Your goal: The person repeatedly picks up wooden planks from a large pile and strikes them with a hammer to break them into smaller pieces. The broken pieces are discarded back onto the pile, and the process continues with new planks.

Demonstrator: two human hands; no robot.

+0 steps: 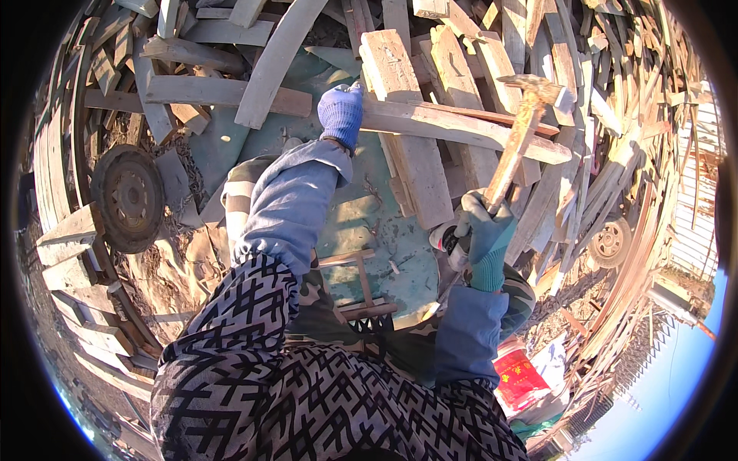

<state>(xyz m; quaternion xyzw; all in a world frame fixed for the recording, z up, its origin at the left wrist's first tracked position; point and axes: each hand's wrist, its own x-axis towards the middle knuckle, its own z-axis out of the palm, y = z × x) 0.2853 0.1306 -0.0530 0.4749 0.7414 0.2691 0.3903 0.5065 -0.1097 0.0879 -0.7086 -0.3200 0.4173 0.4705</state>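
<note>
My left hand [340, 117], in a blue knit glove, is closed around the left end of a squared timber [438, 124]. That timber lies crosswise over thick boards [424, 178], which slope away from me. A thin reddish wood strip [490, 115] runs along its far side. In a grey-green glove, my right hand [487, 230] grips the lower part of a hammer's wooden handle [513, 150]. The hammer head [536, 89] is raised above and beyond the timber's right end. My left fingertips are partly hidden.
Loose planks [202, 92] are heaped ahead and on both sides. Wheels stand at left [128, 199] and right [610, 242]. A worn green sheet [380, 242] covers the ground between my feet, near a small wooden frame [363, 282]. A red container [519, 374] bearing writing is at lower right.
</note>
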